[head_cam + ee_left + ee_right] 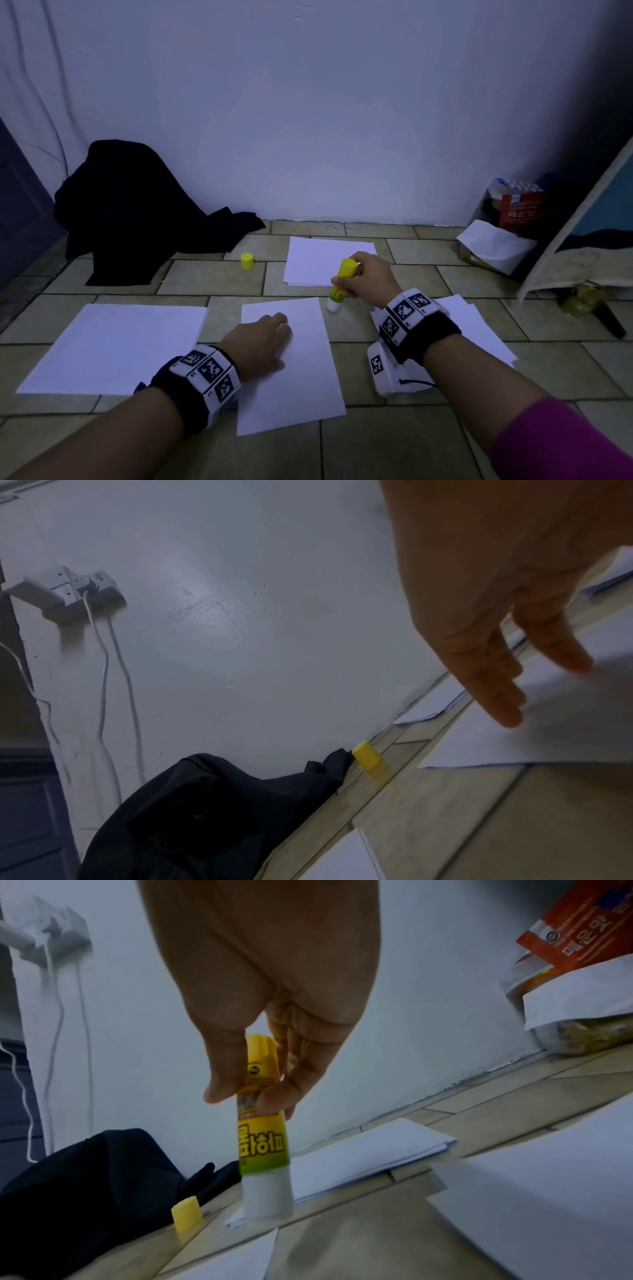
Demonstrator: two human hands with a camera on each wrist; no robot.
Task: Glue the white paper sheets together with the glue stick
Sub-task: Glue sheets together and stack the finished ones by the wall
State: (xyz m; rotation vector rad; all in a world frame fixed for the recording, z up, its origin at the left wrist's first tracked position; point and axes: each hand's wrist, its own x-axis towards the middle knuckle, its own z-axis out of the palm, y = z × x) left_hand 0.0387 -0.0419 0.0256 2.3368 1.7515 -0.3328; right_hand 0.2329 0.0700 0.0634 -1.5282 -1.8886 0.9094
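My right hand (356,274) (253,1096) pinches a yellow glue stick (339,286) (262,1123) between thumb and fingers, uncapped, white glue end down, just off the top right corner of the middle white sheet (308,377). My left hand (265,337) (507,669) lies with straight fingers on that sheet's upper left part. The yellow cap (247,261) (366,756) (186,1214) stands on the floor to the far left. Other white paper lies around: a stack (322,260) (369,1150) behind the glue stick, a sheet (113,346) at left, sheets (479,329) under my right wrist.
The floor (394,445) is beige tile, ending at a white wall (308,120). Dark cloth (137,212) is heaped at the back left. Food packets and a white bag (503,219) sit at the back right beside a leaning board (582,222). A dark object (606,318) lies beneath it.
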